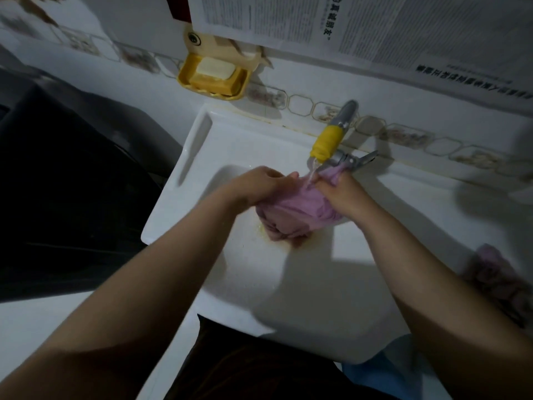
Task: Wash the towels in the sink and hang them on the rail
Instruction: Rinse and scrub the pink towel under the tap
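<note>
Both hands in the white sink [190, 145], bunching 1 pink towel [291, 209] under the tap. Left hand [259, 183] clamped over the towel's left end, fingers curled round the cloth and pressed together. Right hand [337, 189] gripping the towel's right end, fingers curled into the fabric, a fold of cloth poking up above the knuckles. Towel held above the basin floor, lower folds hanging down toward a yellowish stain there. Thin stream of water [313, 168] running from the tap [337, 131], with its yellow spout cover [326, 141], down onto the towel between the 2 hands.

A second pink towel [496, 278] crumpled on the sink's right ledge, well apart from the hands.

Yellow soap dish [213, 79] fixed to the tiled wall above the sink's left corner, holding a pale bar of soap [215, 69]. Printed newspaper sheets [346, 21] pasted on the wall above the tap; headline in bold Chinese characters ending in "朋友", smaller columns too blurred to read. Dark bulky object [66, 174] left of the sink, not identifiable.
</note>
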`<state>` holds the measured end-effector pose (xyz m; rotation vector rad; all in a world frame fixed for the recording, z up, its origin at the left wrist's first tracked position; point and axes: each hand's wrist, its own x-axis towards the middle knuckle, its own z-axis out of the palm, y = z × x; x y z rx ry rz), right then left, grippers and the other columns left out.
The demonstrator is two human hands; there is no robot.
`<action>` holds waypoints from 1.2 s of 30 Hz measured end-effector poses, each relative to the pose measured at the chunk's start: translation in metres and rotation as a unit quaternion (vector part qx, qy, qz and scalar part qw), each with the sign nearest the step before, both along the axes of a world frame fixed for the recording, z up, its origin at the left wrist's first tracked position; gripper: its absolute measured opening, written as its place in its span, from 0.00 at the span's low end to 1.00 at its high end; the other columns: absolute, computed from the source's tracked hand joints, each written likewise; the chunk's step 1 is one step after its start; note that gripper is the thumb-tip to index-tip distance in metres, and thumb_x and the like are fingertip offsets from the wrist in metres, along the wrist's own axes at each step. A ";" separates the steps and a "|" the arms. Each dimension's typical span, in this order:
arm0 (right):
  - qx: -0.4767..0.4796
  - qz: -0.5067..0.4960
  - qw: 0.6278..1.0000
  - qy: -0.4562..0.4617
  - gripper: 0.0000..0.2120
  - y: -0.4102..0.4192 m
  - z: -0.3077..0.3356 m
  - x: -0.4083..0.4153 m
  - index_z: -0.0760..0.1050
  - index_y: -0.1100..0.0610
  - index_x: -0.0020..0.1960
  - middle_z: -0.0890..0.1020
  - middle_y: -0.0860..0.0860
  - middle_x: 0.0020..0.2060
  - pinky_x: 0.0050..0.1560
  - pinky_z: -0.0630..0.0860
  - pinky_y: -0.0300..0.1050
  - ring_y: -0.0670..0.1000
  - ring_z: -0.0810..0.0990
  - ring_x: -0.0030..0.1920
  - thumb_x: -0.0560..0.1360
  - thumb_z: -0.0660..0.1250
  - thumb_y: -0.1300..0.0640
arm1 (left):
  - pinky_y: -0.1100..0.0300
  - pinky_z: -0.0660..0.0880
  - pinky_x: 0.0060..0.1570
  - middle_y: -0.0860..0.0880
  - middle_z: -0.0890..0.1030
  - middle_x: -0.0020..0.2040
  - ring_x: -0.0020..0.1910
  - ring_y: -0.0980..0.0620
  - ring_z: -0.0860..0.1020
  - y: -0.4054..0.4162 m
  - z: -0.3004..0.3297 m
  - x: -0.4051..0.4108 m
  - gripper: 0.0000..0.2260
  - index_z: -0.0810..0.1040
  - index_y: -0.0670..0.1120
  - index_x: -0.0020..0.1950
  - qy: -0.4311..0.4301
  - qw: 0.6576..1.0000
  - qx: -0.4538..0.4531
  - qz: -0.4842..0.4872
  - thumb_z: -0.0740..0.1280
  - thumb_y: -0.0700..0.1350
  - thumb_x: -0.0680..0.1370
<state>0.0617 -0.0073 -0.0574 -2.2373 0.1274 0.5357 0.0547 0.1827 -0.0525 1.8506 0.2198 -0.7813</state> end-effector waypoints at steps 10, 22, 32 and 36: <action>0.050 0.159 0.986 0.028 0.14 -0.001 0.015 -0.018 0.69 0.49 0.34 0.72 0.43 0.30 0.40 0.68 0.41 0.43 0.71 0.34 0.76 0.67 0.57 | 0.62 0.70 0.43 0.52 0.77 0.40 0.39 0.56 0.74 0.008 0.014 0.027 0.19 0.77 0.45 0.46 -0.157 0.986 0.009 -0.064 0.57 0.60 0.80; 0.403 -0.207 0.890 0.056 0.16 0.008 0.019 0.001 0.77 0.57 0.53 0.81 0.59 0.53 0.59 0.76 0.56 0.58 0.80 0.56 0.75 0.65 0.46 | 0.53 0.73 0.43 0.38 0.76 0.46 0.45 0.43 0.74 -0.034 -0.052 -0.030 0.18 0.76 0.35 0.52 -0.008 0.899 -0.298 0.321 0.67 0.51 0.78; 0.004 -0.153 0.985 -0.079 0.24 0.056 0.008 -0.003 0.70 0.55 0.33 0.81 0.57 0.35 0.43 0.77 0.49 0.59 0.81 0.40 0.74 0.59 0.36 | 0.62 0.71 0.23 0.43 0.71 0.21 0.17 0.49 0.71 -0.075 -0.005 -0.025 0.28 0.75 0.42 0.36 0.138 0.877 -0.229 0.399 0.55 0.63 0.80; 0.029 -0.094 0.986 -0.137 0.17 0.071 0.012 -0.020 0.72 0.53 0.36 0.82 0.59 0.39 0.47 0.76 0.51 0.59 0.80 0.45 0.78 0.59 0.45 | 0.54 0.79 0.40 0.45 0.78 0.30 0.35 0.46 0.79 -0.059 -0.015 -0.004 0.25 0.79 0.39 0.45 0.100 0.859 -0.231 0.446 0.57 0.60 0.81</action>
